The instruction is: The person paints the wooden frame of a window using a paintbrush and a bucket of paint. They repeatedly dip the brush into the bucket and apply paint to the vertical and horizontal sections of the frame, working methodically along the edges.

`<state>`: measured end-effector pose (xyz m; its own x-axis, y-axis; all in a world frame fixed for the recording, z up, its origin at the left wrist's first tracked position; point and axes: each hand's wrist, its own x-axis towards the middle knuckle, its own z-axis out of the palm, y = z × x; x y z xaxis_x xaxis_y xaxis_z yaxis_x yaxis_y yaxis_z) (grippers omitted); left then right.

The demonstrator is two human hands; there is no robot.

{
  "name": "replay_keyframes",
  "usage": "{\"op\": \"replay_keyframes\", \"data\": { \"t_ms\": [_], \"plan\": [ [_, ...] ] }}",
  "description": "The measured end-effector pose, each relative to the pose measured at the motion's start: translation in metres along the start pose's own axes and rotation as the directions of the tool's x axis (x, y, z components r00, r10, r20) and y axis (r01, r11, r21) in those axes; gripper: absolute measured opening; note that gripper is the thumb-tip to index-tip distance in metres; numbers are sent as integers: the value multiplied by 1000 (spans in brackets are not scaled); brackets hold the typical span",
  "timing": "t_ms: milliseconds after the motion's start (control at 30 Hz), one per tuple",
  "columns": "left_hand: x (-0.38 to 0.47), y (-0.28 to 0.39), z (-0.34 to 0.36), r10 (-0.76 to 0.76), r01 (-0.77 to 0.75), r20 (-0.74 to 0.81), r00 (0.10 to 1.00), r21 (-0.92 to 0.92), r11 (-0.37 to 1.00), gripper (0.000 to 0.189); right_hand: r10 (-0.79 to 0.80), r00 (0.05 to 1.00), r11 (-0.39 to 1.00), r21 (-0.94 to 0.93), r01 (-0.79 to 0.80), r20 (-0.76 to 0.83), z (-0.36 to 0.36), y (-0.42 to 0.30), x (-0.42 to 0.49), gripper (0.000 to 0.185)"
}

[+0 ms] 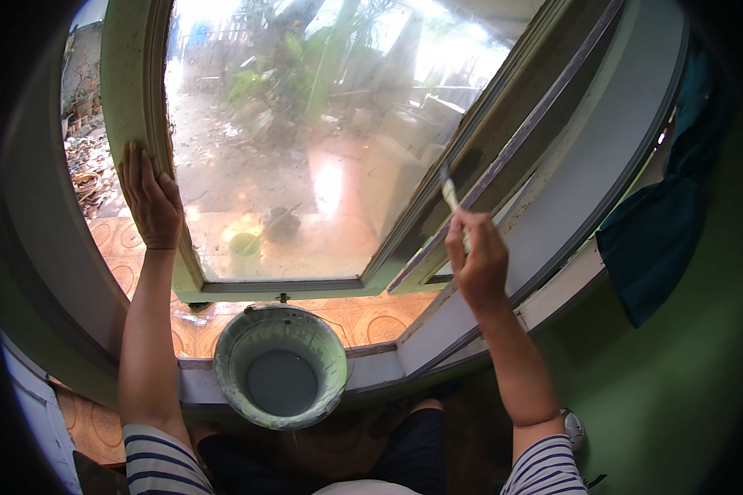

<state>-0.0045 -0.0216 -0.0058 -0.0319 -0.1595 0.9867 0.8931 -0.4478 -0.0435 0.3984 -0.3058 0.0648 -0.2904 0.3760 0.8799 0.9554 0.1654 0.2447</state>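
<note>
My right hand grips the handle of a paintbrush. Its bristle end touches the right stile of a wooden window sash, where grey paint shows as a darker patch. Flat against the sash's left stile rests my left hand, holding nothing, the thumb apart from the fingers. Below the sash, a paint-smeared bucket stands on the white sill, with grey paint inside it. The glass pane between my hands is hazy and full of reflections.
A teal curtain, gathered in the middle, hangs at the right beside a green wall. The white window frame curves along the right. Orange patterned floor tiles lie outside. A small metal catch sits on the sash's lower edge.
</note>
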Motion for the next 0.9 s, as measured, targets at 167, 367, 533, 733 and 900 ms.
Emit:
{"op": "replay_keyframes", "data": {
  "t_ms": [167, 367, 533, 733, 900],
  "plan": [
    [2, 4, 1, -5, 5, 2, 1000, 1, 1000, 47, 124, 987, 989, 62, -131, 104, 22, -21, -53, 10],
    [2, 3, -2, 3, -3, 1, 1000, 11, 1000, 46, 168, 986, 977, 136, -164, -19, 5, -12, -39, 13],
    [2, 4, 0, 1, -1, 1, 1000, 2, 1000, 46, 203, 967, 976, 106, -188, -156, -20, 2, -16, 15],
    [2, 4, -1, -1, 1, 8, 1000, -10, 1000, 46, 158, 968, 984, 108, -139, -194, -13, 9, -12, 16],
    [2, 4, 0, -1, 1, 8, 1000, -5, 1000, 46, 155, 973, 986, 94, -141, -168, -3, 7, -21, 16]
  ]
}}
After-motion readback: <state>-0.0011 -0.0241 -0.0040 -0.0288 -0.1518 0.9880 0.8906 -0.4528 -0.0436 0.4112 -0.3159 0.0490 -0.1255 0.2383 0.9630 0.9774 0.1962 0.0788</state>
